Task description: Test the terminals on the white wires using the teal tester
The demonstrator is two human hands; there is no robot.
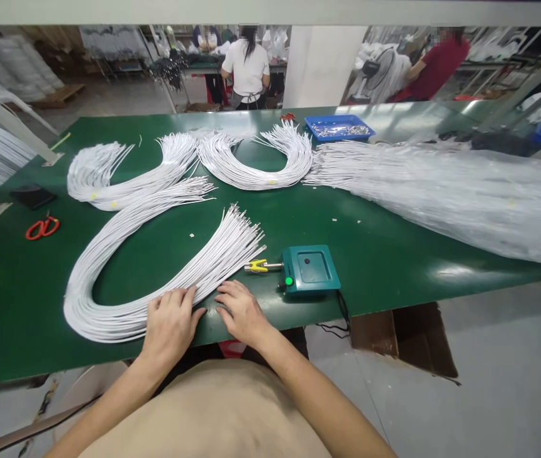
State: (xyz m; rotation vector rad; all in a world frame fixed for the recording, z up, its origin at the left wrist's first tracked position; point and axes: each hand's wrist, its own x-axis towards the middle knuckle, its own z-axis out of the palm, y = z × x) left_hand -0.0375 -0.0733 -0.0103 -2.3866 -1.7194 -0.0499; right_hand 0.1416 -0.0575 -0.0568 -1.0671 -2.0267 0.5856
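Note:
A large bundle of white wires [108, 267] lies curved in a U on the green table [394, 248], its stripped ends fanning out toward the middle. My left hand [170, 324] rests flat on the near part of this bundle, fingers spread. My right hand [241, 312] lies just to its right, fingertips touching the wires' near edge, fingers extended. A small teal box [311, 270] with a green button and a yellow-tipped probe stands right of my right hand.
More white wire bundles [255, 162] curl at the table's far side. A plastic-wrapped wire pack [465, 191] fills the right. Red scissors [42, 228] lie at left, a blue tray [339, 127] at the back. People work at benches behind.

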